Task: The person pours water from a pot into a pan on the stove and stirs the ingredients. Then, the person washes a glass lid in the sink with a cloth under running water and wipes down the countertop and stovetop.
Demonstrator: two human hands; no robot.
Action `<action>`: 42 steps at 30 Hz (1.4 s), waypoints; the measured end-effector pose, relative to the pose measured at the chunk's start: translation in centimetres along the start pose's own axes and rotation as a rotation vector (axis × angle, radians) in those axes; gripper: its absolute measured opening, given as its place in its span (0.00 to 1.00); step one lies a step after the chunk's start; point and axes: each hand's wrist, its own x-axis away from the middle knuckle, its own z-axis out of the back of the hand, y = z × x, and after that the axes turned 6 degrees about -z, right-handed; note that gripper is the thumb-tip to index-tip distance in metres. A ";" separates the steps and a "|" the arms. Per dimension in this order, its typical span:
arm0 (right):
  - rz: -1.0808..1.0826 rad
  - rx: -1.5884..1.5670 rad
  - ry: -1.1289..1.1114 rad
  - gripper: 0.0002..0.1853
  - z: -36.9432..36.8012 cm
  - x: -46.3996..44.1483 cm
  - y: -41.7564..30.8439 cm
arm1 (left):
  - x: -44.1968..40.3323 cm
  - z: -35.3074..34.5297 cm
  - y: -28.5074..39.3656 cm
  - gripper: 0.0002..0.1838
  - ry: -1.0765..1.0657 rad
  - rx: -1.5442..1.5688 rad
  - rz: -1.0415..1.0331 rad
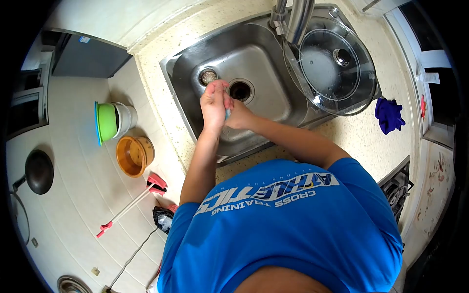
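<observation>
Over the steel sink (273, 105), my left hand (213, 106) and my right hand (239, 115) are pressed together, fingers closed. A small pale blue bit (227, 114) shows between the palms; most of it is hidden, and I cannot make out what it is. The open drain (240, 91) lies just beyond my right hand. Near my left fingertips, a round metal strainer (208, 76) sits in the sink's far left part. The metal faucet (299, 22) stands at the back, to the right of both hands.
A glass lid (320, 88) lies over the sink's right part. A purple cloth (389, 116) is on the counter (342, 132) at the right. On the left are green (106, 122) and orange (131, 156) basins, a pink-ended broom (132, 205) and a dark pan (39, 172). A stove (394, 190) stands lower right.
</observation>
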 end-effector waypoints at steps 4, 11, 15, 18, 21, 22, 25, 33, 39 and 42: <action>-0.262 0.236 0.068 0.17 0.6 1.1 -2.9 | 0.5 0.1 -2.0 0.11 0.284 -0.016 -0.062; -0.103 -0.098 -0.524 0.15 1.4 1.6 -1.3 | 2.7 2.1 -1.0 0.14 0.211 -0.085 0.069; -0.653 -0.736 -0.746 0.15 2.9 3.3 -5.2 | 3.6 2.2 2.4 0.19 -0.068 -0.133 0.129; -0.561 -0.783 -0.788 0.13 2.7 3.6 -5.5 | 3.3 2.7 4.6 0.24 -0.228 -0.102 0.261; -0.638 -0.971 -0.929 0.11 2.4 4.5 -8.4 | 2.5 1.9 5.9 0.36 -0.412 -0.043 -0.006; -0.638 -1.108 -1.073 0.11 2.3 4.7 -9.2 | 2.7 1.1 6.1 0.36 -0.407 -0.045 -0.008; -0.512 -1.097 -0.981 0.12 1.8 5.6 -10.3 | 2.7 0.5 5.9 0.29 -0.601 0.363 0.069; -0.667 -0.936 -0.789 0.13 2.3 5.3 -9.4 | 2.7 -1.4 4.9 0.10 -0.165 0.142 0.021; -0.346 -0.082 -0.228 0.10 -0.2 4.8 -5.6 | 2.5 -0.9 3.2 0.10 -0.089 -0.035 0.004; 0.002 0.110 -0.004 0.15 -0.9 3.8 -3.4 | 2.3 -0.7 2.3 0.11 -0.007 -0.062 -0.026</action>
